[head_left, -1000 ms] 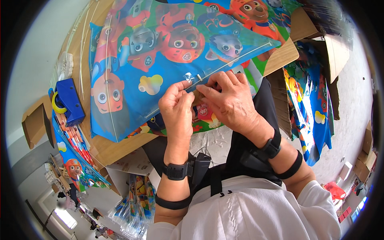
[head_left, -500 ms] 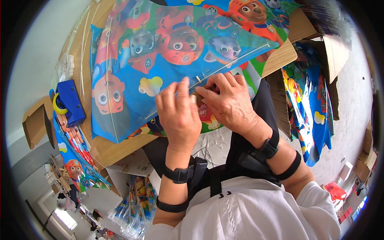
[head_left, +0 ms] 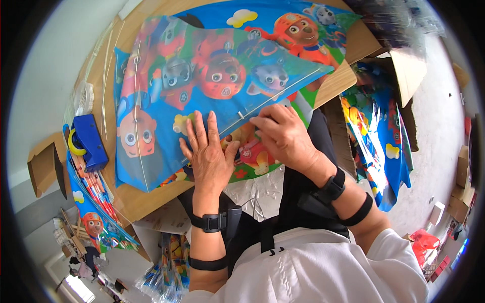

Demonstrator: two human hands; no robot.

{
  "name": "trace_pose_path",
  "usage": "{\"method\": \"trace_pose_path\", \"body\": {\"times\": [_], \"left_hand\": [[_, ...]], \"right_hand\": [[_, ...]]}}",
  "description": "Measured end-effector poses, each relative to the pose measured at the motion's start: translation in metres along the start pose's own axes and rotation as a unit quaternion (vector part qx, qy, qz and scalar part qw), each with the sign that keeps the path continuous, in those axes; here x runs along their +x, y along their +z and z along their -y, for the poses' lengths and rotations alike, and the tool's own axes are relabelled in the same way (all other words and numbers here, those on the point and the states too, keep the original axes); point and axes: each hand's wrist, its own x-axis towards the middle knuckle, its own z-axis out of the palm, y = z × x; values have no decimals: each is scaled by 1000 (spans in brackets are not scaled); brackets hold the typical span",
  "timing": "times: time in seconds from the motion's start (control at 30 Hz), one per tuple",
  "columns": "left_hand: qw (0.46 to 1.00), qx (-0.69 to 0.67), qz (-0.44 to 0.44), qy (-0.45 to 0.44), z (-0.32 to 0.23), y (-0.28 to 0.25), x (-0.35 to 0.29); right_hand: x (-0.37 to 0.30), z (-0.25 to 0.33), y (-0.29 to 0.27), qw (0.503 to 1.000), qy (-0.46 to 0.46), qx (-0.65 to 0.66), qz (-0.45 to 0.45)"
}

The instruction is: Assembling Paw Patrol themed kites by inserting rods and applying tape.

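Note:
A large blue kite (head_left: 151, 91) printed with cartoon dogs and a child's face lies back side up across the table. Thin rods run through it, one slanting rod (head_left: 295, 82) along its near right part, with a small white clip (head_left: 241, 115) beside that rod. My left hand (head_left: 207, 156) rests flat on the kite's near edge, fingers spread and holding nothing. Just right of it, my right hand (head_left: 288, 139) has curled fingers at the same edge; whatever they pinch is hidden. More printed kite fabric (head_left: 255, 154) shows beneath, between my hands.
Another printed kite (head_left: 303, 38) lies at the table's far side. On the left edge stands a blue tape dispenser (head_left: 91, 141) with yellow tape. Folded kites (head_left: 96, 202) hang below it. At right, an open cardboard box (head_left: 336, 129) holds more kites (head_left: 389, 136). Thin rods (head_left: 107, 76) lie at far left.
My left hand has come away from my right hand's fingers, moved a little left and flattened onto the kite. My right hand has stayed near the edge, its fingers turned slightly.

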Motion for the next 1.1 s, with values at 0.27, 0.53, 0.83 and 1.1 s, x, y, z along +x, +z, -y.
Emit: {"method": "trace_pose_path", "body": {"times": [0.27, 0.53, 0.83, 1.1], "left_hand": [[1000, -27, 8, -5, 3, -1, -3], [998, -40, -40, -8, 6, -5, -4], [979, -81, -184, -17, 40, -17, -15], [956, -20, -293, -22, 76, -52, -45]], "right_hand": [[4, 11, -36, 681, 428, 571, -166], [31, 12, -19, 536, 586, 603, -75], [58, 37, 9, 735, 424, 521, -91], [54, 49, -31, 890, 300, 236, -248]]}}
